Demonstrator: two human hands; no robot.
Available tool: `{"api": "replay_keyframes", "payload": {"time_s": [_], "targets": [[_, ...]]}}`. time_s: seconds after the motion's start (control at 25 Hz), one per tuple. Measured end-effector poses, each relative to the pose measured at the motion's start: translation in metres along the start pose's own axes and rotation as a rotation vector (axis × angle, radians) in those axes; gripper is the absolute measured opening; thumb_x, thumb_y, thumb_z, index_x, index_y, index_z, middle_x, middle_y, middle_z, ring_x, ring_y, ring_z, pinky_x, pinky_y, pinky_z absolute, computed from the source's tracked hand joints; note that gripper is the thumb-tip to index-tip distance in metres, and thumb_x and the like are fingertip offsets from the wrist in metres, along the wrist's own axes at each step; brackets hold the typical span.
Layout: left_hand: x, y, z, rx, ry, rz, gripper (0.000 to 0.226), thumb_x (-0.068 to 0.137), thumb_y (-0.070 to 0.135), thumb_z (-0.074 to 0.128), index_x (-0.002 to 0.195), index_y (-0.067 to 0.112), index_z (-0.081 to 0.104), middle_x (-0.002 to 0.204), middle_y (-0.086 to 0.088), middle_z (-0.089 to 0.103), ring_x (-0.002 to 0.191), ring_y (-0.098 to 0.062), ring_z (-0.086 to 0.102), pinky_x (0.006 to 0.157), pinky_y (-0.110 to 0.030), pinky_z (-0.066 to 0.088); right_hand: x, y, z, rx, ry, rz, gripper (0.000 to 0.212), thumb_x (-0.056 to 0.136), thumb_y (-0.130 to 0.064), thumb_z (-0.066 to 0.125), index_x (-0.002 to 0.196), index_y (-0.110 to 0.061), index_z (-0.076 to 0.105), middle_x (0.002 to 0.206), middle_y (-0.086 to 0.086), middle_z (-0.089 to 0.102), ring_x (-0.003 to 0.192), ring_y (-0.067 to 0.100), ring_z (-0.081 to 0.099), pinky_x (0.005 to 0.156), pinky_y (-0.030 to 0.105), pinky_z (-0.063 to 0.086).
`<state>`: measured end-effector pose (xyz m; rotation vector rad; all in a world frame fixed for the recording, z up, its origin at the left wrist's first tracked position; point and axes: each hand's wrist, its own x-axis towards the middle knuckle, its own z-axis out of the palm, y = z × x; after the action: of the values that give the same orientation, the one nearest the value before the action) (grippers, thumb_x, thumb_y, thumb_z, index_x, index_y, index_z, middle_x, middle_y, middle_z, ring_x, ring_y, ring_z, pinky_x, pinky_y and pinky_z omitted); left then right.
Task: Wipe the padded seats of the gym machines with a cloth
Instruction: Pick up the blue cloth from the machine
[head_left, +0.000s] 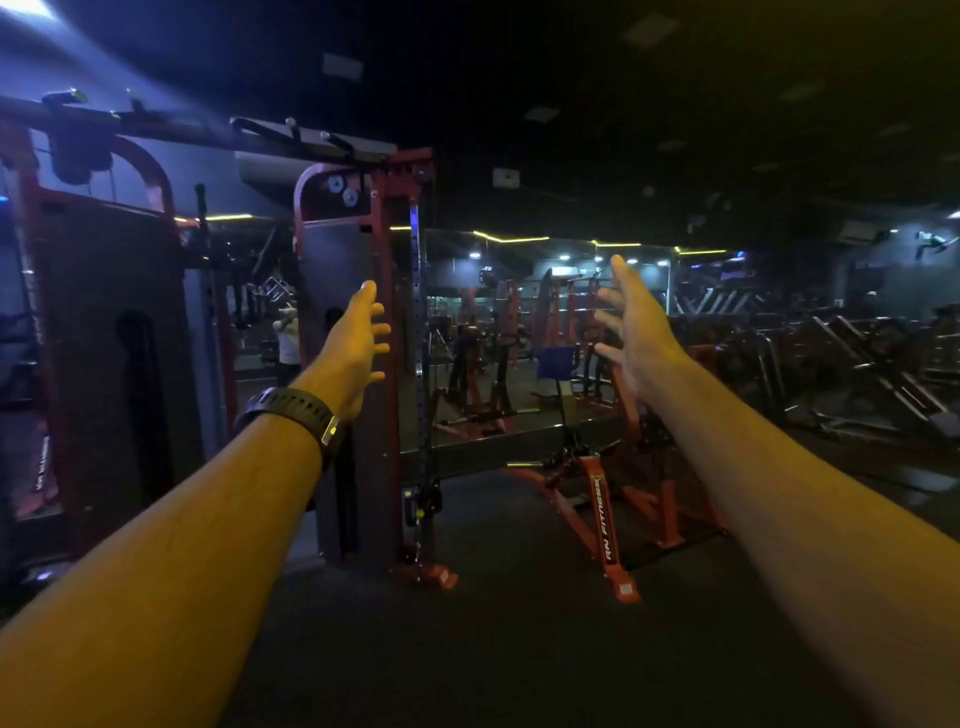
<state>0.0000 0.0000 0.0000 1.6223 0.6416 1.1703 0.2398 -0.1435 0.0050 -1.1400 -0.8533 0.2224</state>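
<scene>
Dim gym, red cable machine (384, 322) | left hand (358, 353) spread, empty | right hand (636, 332) spread, empty

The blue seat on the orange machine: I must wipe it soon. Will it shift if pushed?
Likely it stays put: the blue seat sits over a splayed orange frame. Its thin post may let it wobble. The padding probably gives.

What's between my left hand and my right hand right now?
Nothing held. In the head view, the gap between the left hand and right hand shows only distant gym machines and a blue seat.
</scene>
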Motion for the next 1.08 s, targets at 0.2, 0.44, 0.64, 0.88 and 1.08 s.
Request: {"api": "replay_keyframes", "payload": {"time_s": [0.2, 0.44, 0.64, 0.88, 1.08], "targets": [[0.007, -0.031, 0.062, -0.006, -0.045, -0.063, 0.064, 0.106, 0.058, 0.028, 0.154, 0.017, 0.038, 0.154, -0.010, 0.045, 0.139, -0.028, 0.044, 0.115, -0.052, 0.036, 0.012, 0.026, -0.046, -0.061, -0.014, 0.058, 0.062, 0.099, -0.061, 0.044, 0.151, -0.028, 0.039, 0.152, -0.001, 0.044, 0.135, 0.020, 0.046, 0.101, 0.044, 0.039], [0.054, -0.084, 0.139, 0.018, -0.114, -0.123, 0.060, 0.107, 0.054, 0.029, 0.152, 0.017, 0.041, 0.151, -0.009, 0.048, 0.135, -0.027, 0.048, 0.114, -0.049, 0.038, 0.070, 0.098, -0.086, -0.128, -0.002, 0.128, 0.055, 0.101, -0.057, 0.044, 0.147, -0.027, 0.042, 0.133, -0.004, 0.051, 0.126, 0.019, 0.050, 0.108, 0.047, 0.040], [0.154, -0.146, 0.189, 0.034, -0.139, -0.119, 0.056, 0.108, 0.051, 0.030, 0.152, 0.017, 0.040, 0.150, -0.009, 0.048, 0.136, -0.027, 0.047, 0.115, -0.050, 0.037, 0.161, 0.184, -0.090, -0.147, 0.006, 0.168, 0.054, 0.102, -0.056, 0.044, 0.148, -0.027, 0.042, 0.137, -0.004, 0.050, 0.129, 0.020, 0.048, 0.110, 0.047, 0.038], [0.341, -0.228, 0.244, 0.012, -0.168, -0.154, 0.057, 0.108, 0.050, 0.031, 0.153, 0.016, 0.040, 0.152, -0.011, 0.047, 0.136, -0.027, 0.046, 0.110, -0.047, 0.037, 0.329, 0.284, -0.064, -0.170, 0.044, 0.210, 0.054, 0.103, -0.055, 0.043, 0.147, -0.024, 0.043, 0.129, -0.005, 0.051, 0.125, 0.019, 0.049, 0.107, 0.045, 0.038], [0.495, -0.279, 0.291, 0.010, -0.185, -0.178, 0.056, 0.109, 0.048, 0.032, 0.153, 0.016, 0.040, 0.153, -0.011, 0.047, 0.138, -0.028, 0.046, 0.112, -0.048, 0.037, 0.480, 0.350, -0.046, -0.181, 0.071, 0.211, 0.042, 0.102, -0.056, 0.044, 0.135, -0.030, 0.049, 0.120, -0.009, 0.054, 0.110, 0.014, 0.052, 0.105, 0.044, 0.039]]}}
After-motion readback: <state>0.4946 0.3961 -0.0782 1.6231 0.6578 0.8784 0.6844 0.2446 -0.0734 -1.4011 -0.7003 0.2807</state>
